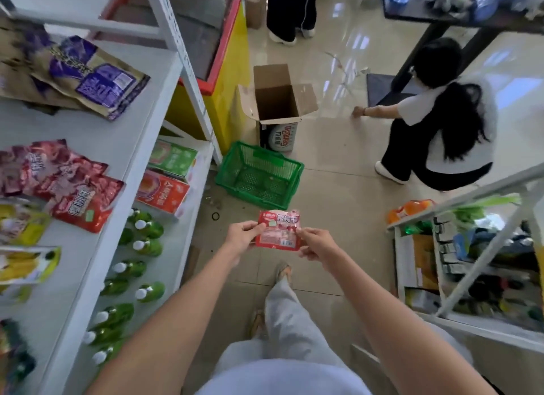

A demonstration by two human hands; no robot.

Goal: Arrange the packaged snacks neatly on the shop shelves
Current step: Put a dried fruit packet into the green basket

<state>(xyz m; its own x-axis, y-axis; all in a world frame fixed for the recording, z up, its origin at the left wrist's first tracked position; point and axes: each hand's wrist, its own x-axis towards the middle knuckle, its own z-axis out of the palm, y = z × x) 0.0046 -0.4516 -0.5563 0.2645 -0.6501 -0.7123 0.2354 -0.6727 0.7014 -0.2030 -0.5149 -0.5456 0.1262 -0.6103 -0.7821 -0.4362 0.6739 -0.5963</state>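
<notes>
While both hands are up over the aisle, the left hand [243, 235] and right hand [316, 246] each pinch a side of one pink snack packet [279, 231], held flat in mid-air, not on any shelf. Just past it on the floor sits a green basket [290, 171], nothing in it that I can see. Behind that, an open cardboard box [278, 100] looks bare inside. The white shelf [117, 147] on the left holds red and purple bags.
</notes>
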